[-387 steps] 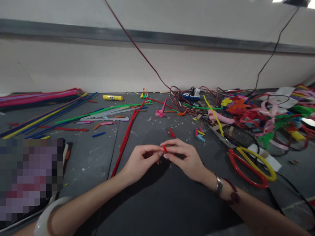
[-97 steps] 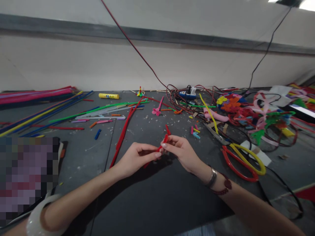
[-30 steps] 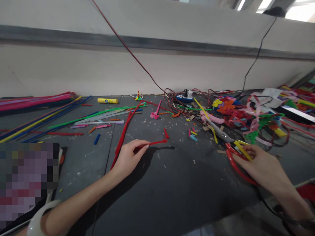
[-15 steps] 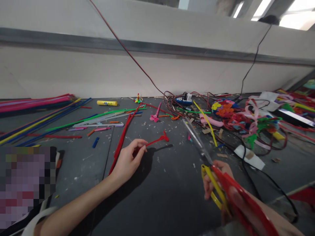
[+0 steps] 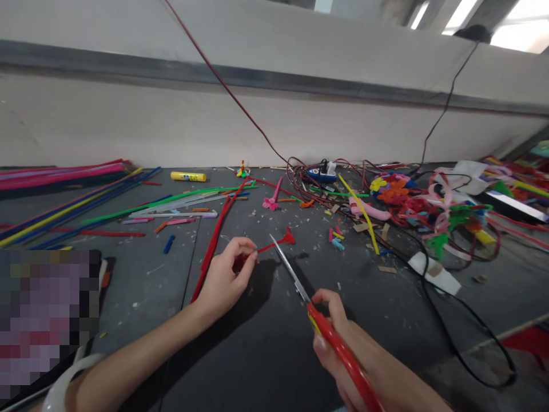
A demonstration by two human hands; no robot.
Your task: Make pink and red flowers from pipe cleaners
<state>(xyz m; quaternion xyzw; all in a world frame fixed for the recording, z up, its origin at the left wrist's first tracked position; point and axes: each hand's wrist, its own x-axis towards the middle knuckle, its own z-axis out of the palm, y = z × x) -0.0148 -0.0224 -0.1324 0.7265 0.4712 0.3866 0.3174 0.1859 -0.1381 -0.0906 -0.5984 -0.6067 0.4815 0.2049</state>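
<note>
Nearest, the right hand [image 5: 362,349] grasps the scissors [image 5: 332,335] by the handles; their long axis runs forward and leftward, tips toward the left hand [image 5: 227,277]. That hand pinches the red stem [image 5: 289,237] at one end. The stem projects rightward and slightly forward from the fingertips, forked end outermost. The blade crosses it in view; contact cannot be confirmed. Red strips [image 5: 215,233] lie just left of the pinch, offcuts [image 5: 337,244] forward-right. Farther forward: a pink flower [image 5: 271,202], then, forward-left, a yellow tube [image 5: 189,177].
</note>
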